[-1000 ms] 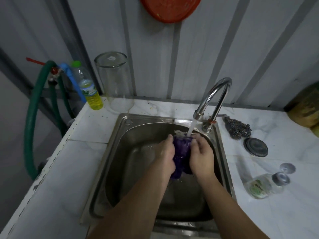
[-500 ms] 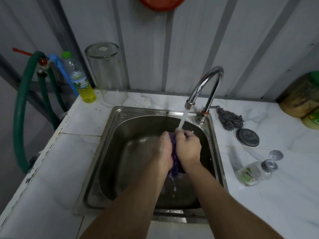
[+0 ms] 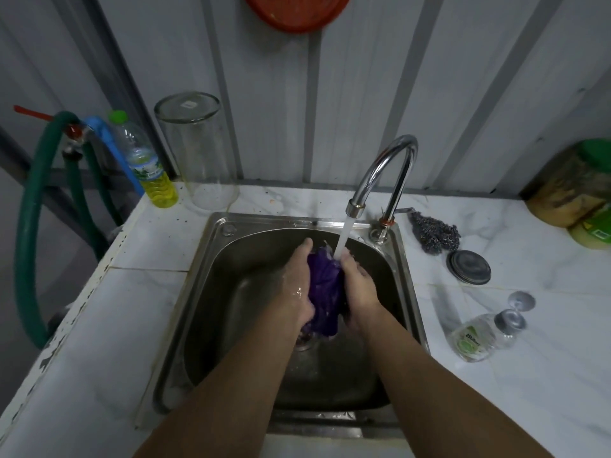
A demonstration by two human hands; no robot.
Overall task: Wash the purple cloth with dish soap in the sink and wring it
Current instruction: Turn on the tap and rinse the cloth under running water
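Note:
The purple cloth (image 3: 324,289) is bunched up between my two hands over the steel sink (image 3: 205,292). My left hand (image 3: 296,285) presses on its left side and my right hand (image 3: 358,285) on its right side. Water runs from the chrome faucet (image 3: 383,173) onto the cloth's top edge by my right fingertips. A bottle of yellow dish soap (image 3: 148,166) with a green cap stands at the counter's back left. A small clear soap bottle (image 3: 476,335) lies on its side on the counter to the right of the sink.
A tall clear jar (image 3: 198,150) stands upside down behind the sink. Right of the faucet lie a steel scourer (image 3: 436,233) and a round metal lid (image 3: 468,267). A green hose (image 3: 29,226) hangs at left. Yellow-green containers (image 3: 575,190) sit at far right.
My hands have spread slightly apart, so more of the purple cloth shows between them. The camera view has shifted a little.

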